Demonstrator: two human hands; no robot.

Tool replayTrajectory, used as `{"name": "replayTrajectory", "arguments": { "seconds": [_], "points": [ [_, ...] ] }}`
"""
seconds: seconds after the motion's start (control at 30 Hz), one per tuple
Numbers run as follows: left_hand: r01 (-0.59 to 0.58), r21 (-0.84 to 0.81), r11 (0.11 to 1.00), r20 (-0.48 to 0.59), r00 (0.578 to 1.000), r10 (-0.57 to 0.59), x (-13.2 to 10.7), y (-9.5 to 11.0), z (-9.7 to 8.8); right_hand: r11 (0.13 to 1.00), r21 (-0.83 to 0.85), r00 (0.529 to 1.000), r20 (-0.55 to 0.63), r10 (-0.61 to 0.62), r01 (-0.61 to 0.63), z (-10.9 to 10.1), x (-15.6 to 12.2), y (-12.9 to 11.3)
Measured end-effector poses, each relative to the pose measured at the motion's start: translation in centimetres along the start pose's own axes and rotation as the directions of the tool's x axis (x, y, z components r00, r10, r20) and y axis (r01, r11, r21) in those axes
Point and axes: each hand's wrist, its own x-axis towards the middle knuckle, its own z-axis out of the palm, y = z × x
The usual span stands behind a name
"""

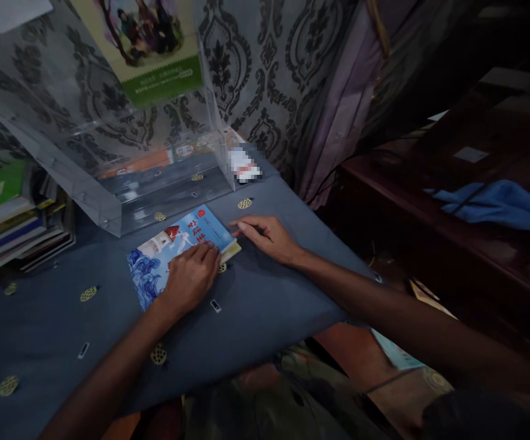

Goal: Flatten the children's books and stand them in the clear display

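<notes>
A thin paperback book (pixel 209 228) with a blue cover lies at an angle on the table. Its cover has red characters, a white building with a red roof, and dark blue waves. My left hand (pixel 193 274) rests over the lower part of the cover, its bent fingers together at the right edge; its thumb is mostly hidden. Pale yellow page edges show just beyond those fingers. My right hand (pixel 271 238) is beside the book's right corner, fingers stretched toward it and apart from the thumb, with nothing seen in them.
A clear acrylic stand (pixel 109 211) stands behind the book, with a green and cream book (pixel 164 79) upright on it. Stacked books (pixel 17 220) are at the left. A blurred-out white item (pixel 245 165) lies by the stand. Blue cloth (pixel 498 205) lies on dark furniture at right.
</notes>
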Motion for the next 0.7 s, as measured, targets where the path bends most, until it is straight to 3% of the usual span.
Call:
{"name": "replayTrajectory", "arguments": {
  "seconds": [0.3,0.47,0.53,0.6,0.7],
  "points": [
    [0.038,-0.028,0.999,0.020,0.999,-0.038,-0.2,0.3,-0.1,0.987,-0.137,0.995,0.054,-0.081,0.087,0.2,-0.3,0.1],
    [0.156,-0.058,0.986,0.151,0.978,-0.145,-0.2,-2.5,-0.3,0.948,-0.209,0.966,0.146,-0.213,0.240,0.7,-0.5,0.5],
    [0.284,-0.004,0.959,0.225,0.935,-0.276,-0.2,-4.5,-0.6,0.945,-0.225,0.966,0.155,-0.206,0.238,0.7,-0.7,0.4],
    [0.413,0.053,0.909,0.309,0.859,-0.409,-0.2,-6.3,-0.9,0.946,-0.239,0.967,0.184,-0.177,0.219,0.7,-0.9,0.2],
    [0.497,0.087,0.863,0.387,0.782,-0.489,-0.1,-8.1,-1.3,0.941,-0.254,0.955,0.251,-0.157,0.222,0.7,-1.0,0.1]
  ]
}}
